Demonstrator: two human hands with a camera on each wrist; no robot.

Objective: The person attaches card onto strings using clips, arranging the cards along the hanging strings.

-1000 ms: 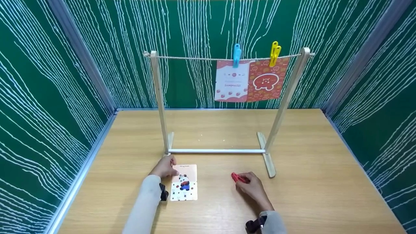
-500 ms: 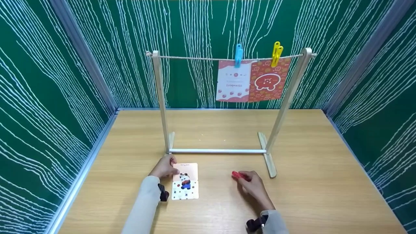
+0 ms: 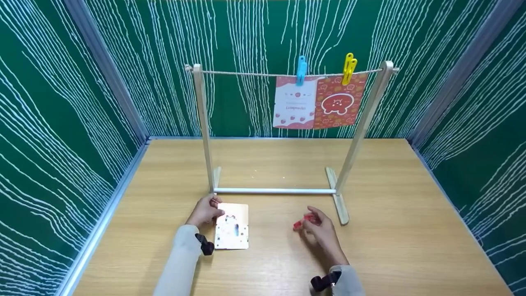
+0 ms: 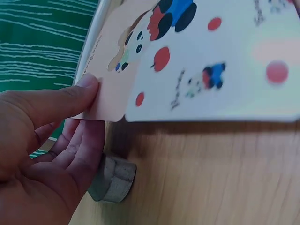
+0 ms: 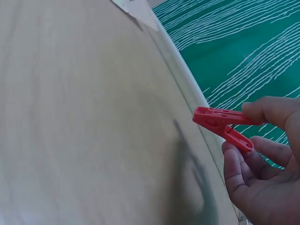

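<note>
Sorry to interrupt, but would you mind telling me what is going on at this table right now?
A person's left hand pinches the corner of a white cartoon picture card, lifting its edge off the light wooden table. Their right hand holds a red plastic clothespin just above the tabletop. Behind stands a small wooden drying rack with a string, where a blue clothespin and a yellow clothespin each hold an orange-and-white card.

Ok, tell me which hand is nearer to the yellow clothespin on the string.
Right. The right hand holds a red clothespin almost below the yellow clothespin; the left hand pinches the card farther left.
</note>
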